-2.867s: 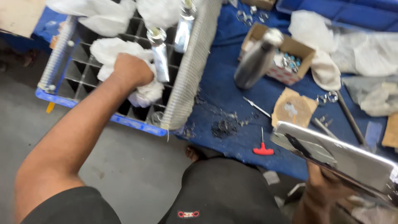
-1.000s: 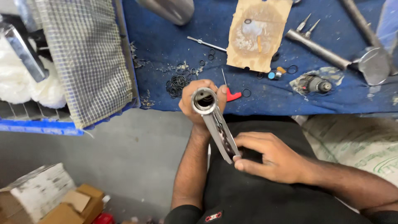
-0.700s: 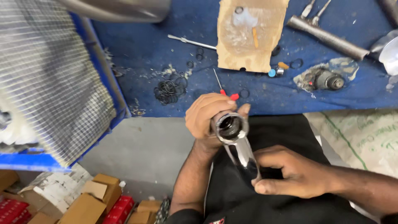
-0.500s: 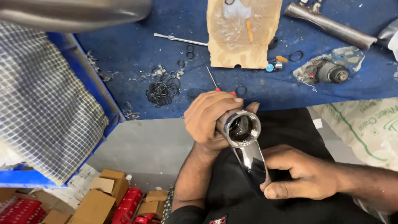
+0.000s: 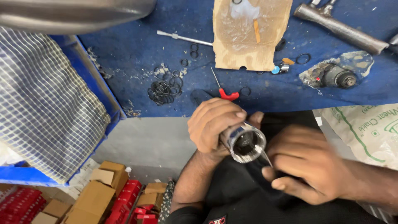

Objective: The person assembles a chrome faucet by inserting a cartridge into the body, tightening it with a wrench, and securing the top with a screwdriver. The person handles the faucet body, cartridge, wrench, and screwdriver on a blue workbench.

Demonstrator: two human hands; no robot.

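1. Left hand (image 5: 213, 124) has its fingers curled tight round the chrome tube (image 5: 244, 143), open end facing up, over the lap.
2. Right hand (image 5: 304, 164) is blurry, fingers bent beside the tube; grip unclear.
3. Black rubber rings (image 5: 162, 90) sit on the blue table (image 5: 124, 54).

At bottom left we see plain brown cardboard boxes (image 5: 97, 195), small red cartons (image 5: 132, 203) stacked beside them, at right a white woven sack (image 5: 365, 132) with green print

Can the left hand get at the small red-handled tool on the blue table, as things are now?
Probably not at once. The left hand is wrapped around a shiny metal tube. The red-handled tool lies uncovered just beyond its knuckles, so the path is free, but the fingers are occupied.
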